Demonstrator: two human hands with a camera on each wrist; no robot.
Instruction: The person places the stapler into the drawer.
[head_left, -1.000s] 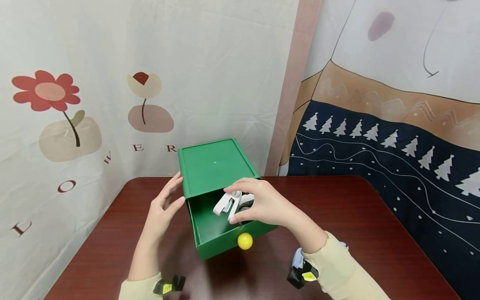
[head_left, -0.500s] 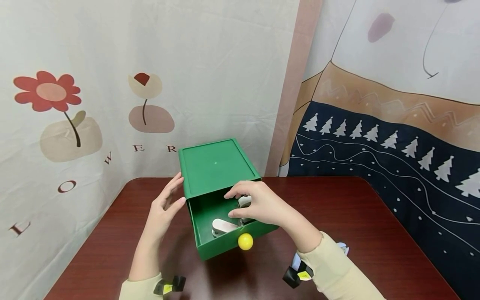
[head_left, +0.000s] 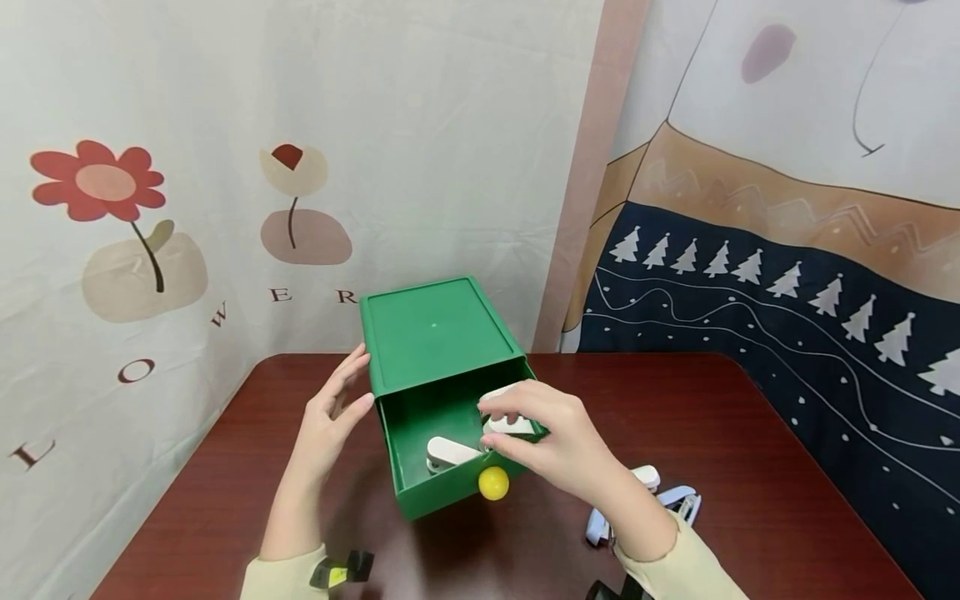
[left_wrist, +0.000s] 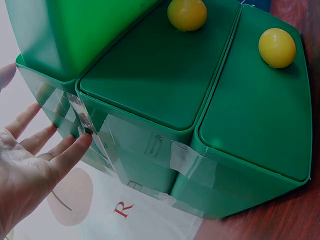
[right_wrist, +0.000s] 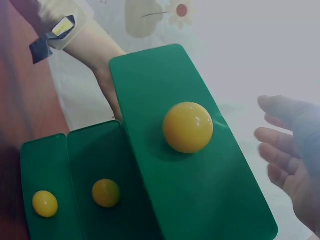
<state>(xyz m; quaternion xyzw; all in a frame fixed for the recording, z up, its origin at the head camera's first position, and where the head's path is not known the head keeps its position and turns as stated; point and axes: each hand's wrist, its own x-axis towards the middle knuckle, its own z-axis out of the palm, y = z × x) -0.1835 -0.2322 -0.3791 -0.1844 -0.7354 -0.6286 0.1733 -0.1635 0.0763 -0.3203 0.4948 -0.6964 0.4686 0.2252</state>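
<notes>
A green drawer cabinet (head_left: 438,333) stands on the table with its top drawer (head_left: 435,498) pulled out by its yellow knob side toward me. Inside the drawer lies a whitish stapler (head_left: 452,453) near the front, with other white staplers (head_left: 510,427) at its right, partly covered by my fingers. My right hand (head_left: 558,429) hovers over the drawer's right front corner, fingers loosely bent and holding nothing, as the right wrist view also shows. My left hand (head_left: 330,425) rests its spread fingertips against the cabinet's left side; in the left wrist view they touch the taped wall.
Light-blue staplers (head_left: 681,497) and a white one (head_left: 646,477) lie on the dark red table (head_left: 675,400) beside my right forearm. Two lower drawers (left_wrist: 255,105) are closed, each with a yellow knob (left_wrist: 277,48). A printed curtain (head_left: 450,167) hangs behind.
The right hand has let go of the whitish stapler, which now lies in the drawer, and has moved right and slightly down toward the drawer's edge. The left hand has stayed put.
</notes>
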